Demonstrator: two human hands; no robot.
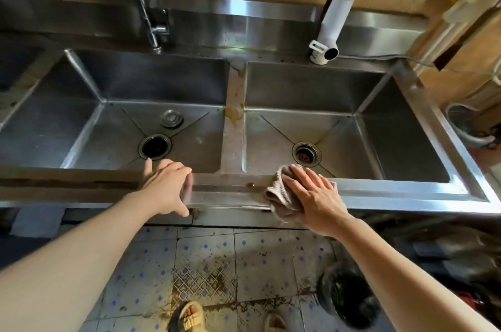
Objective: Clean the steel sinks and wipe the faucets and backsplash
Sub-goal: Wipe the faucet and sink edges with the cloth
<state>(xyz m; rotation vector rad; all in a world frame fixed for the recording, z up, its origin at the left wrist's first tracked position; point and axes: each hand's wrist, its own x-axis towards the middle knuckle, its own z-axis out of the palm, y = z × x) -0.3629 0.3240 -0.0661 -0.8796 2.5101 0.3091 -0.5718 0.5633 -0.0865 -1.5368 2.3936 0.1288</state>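
Observation:
Two steel sinks sit side by side: the left sink point(81, 120) and the right sink point(379, 131), split by a stained divider point(233, 136). My right hand point(314, 193) presses flat on a crumpled grey-brown cloth point(279, 190) on the front rim point(230, 193). My left hand point(165, 188) rests on the same rim near the left sink, fingers straight, thumb over the front edge. A chrome faucet point(141, 3) stands behind the left sink. A white-bodied faucet point(329, 30) hangs over the right sink. The steel backsplash point(244, 19) runs behind both.
A loose drain plug point(171, 118) lies in the left sink beside its open drain point(155, 146). The right drain point(306, 154) holds a strainer. Brown drops point(250, 184) mark the rim. On the tiled floor stand a black bucket point(347, 296) and my sandalled feet point(189, 315).

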